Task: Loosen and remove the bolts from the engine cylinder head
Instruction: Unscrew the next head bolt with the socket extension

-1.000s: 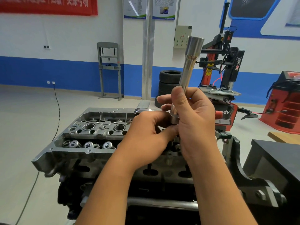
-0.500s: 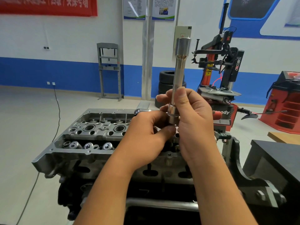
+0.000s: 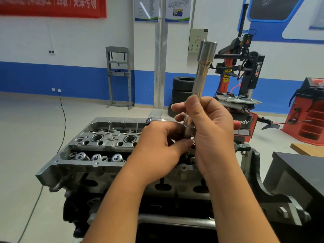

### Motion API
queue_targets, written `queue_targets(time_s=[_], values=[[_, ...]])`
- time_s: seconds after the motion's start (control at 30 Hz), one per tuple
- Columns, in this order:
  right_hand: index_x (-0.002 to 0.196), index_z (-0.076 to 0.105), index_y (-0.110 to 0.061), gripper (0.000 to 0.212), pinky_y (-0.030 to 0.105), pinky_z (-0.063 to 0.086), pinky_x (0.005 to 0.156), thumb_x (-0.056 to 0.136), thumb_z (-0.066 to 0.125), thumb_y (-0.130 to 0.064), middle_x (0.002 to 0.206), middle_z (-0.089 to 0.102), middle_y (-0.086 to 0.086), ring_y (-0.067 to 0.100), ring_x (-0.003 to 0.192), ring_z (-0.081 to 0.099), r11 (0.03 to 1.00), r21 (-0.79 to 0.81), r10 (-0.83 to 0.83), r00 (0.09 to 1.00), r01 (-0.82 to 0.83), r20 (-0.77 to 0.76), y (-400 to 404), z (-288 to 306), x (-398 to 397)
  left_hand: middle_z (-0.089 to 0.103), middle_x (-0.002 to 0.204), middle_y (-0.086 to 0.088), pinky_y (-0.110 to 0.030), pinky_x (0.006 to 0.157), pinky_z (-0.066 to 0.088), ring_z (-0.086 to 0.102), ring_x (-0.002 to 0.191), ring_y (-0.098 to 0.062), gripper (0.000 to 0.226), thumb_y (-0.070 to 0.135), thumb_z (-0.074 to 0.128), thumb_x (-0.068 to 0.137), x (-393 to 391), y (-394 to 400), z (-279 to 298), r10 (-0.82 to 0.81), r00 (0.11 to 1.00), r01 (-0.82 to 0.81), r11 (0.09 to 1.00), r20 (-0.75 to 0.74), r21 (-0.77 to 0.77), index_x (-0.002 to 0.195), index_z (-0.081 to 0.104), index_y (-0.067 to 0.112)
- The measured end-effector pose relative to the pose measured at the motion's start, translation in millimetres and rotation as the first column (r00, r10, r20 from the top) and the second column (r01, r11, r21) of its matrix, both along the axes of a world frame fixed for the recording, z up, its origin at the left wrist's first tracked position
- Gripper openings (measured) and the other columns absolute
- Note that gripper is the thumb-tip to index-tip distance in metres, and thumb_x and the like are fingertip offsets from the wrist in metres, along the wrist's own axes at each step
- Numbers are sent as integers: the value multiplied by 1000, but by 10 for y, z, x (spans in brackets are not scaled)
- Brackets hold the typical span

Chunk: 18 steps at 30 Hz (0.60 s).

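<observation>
Right hand (image 3: 213,135) wraps one long polished steel socket (image 3: 201,81), thumb across the shaft, fingers curled behind. Socket stands near upright, tilted slightly right; round, wider collar at the top end, stepped thicker section at the bottom end.

Left hand (image 3: 158,146) sits just beside the right, fingers curled, thumb tip touching the socket's bottom end. It looks to be pinching something small and metallic there; cannot tell what. A chrome rounded tool end (image 3: 154,119) pokes out above the left knuckles; whether that hand holds it is hidden.

Both hands hover over the right half of the one cylinder head (image 3: 98,148): cast aluminium, rough grey, rectangular, machined top. Two large round bores visible in the top row, three valve springs with shiny retainers in the front row. Bolts not identifiable; that area is behind the hands.

Head sits on a dark engine block on a black steel stand (image 3: 270,193). Black counter (image 3: 301,171) at right.

Background: stack of three tyres (image 3: 182,92), one red-black tyre changer (image 3: 243,76), one red wheel balancer (image 3: 310,109), one grey press frame (image 3: 120,76), one black cable (image 3: 62,123) on the floor.
</observation>
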State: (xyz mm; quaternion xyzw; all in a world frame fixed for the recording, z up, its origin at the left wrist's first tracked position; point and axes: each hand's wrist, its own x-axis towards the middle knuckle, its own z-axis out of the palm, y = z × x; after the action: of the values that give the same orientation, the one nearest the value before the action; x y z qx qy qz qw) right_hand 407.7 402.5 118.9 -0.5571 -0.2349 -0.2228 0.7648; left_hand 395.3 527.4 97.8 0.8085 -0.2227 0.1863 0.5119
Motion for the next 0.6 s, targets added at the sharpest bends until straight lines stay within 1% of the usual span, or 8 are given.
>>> queue_targets(time_s=[0.1, 0.17, 0.23, 0.3, 0.37, 0.5, 0.53, 0.6], values=[[95, 67, -8, 32, 29, 56, 70, 90, 68, -40, 90, 78, 8, 15, 76, 68, 1000, -2, 19, 1000, -19, -6, -2, 2, -1, 77, 89, 16, -30, 80, 58, 72, 87, -3, 18, 13, 78, 92, -6, -19, -9, 21, 1000, -21, 1000, 14, -9, 96, 79, 31], [96, 66, -10, 29, 30, 56, 70, 89, 71, -38, 88, 78, 9, 16, 75, 68, 999, 16, 40, 999, -40, 0, -1, 6, -12, 78, 90, 17, -30, 81, 59, 72, 88, -2, 18, 13, 78, 92, -11, -23, -11, 28, 999, -28, 1000, 20, -12, 96, 79, 31], [97, 64, -13, 30, 30, 57, 71, 85, 74, -39, 87, 78, 9, 17, 74, 70, 998, 44, 42, 999, -43, 7, 1, 14, -28, 77, 89, 20, -23, 76, 57, 71, 86, 2, 21, 15, 79, 91, -16, -27, -10, 43, 999, -43, 999, 34, -3, 92, 77, 36], [96, 63, -13, 38, 30, 58, 72, 80, 76, -45, 87, 78, 9, 16, 73, 71, 997, 63, 32, 999, -32, 7, 5, 19, -40, 75, 86, 24, -12, 67, 51, 69, 81, 6, 24, 18, 81, 90, -19, -33, -3, 58, 998, -58, 998, 37, -1, 88, 73, 41], [96, 64, -10, 41, 31, 57, 72, 82, 73, -46, 88, 78, 8, 14, 74, 71, 998, 60, 23, 1000, -23, 4, 5, 17, -40, 75, 84, 24, -9, 63, 48, 68, 76, 6, 24, 21, 84, 87, -15, -46, -6, 79, 996, -78, 997, 38, -16, 85, 73, 41], [94, 67, -10, 36, 26, 57, 69, 88, 66, -45, 88, 77, 8, 12, 73, 70, 999, 45, 27, 1000, -26, -4, 7, 17, -31, 75, 81, 21, -13, 62, 51, 70, 73, 3, 21, 26, 88, 82, -14, -52, -17, 102, 994, -99, 993, 51, -59, 81, 74, 41], [94, 67, -9, 38, 26, 57, 69, 88, 64, -46, 88, 77, 9, 12, 74, 69, 999, 41, 27, 1000, -27, -6, 10, 19, -31, 76, 82, 21, -16, 65, 53, 71, 76, 2, 19, 26, 87, 84, -14, -45, -15, 89, 995, -86, 994, 47, -62, 84, 75, 41], [96, 67, -9, 39, 26, 57, 69, 89, 62, -48, 88, 77, 9, 13, 74, 69, 999, 36, 28, 1000, -28, -10, 15, 21, -29, 77, 88, 19, -31, 75, 60, 73, 85, -3, 14, 23, 80, 91, -11, -23, -7, 34, 999, -34, 998, 15, -51, 94, 79, 37]])
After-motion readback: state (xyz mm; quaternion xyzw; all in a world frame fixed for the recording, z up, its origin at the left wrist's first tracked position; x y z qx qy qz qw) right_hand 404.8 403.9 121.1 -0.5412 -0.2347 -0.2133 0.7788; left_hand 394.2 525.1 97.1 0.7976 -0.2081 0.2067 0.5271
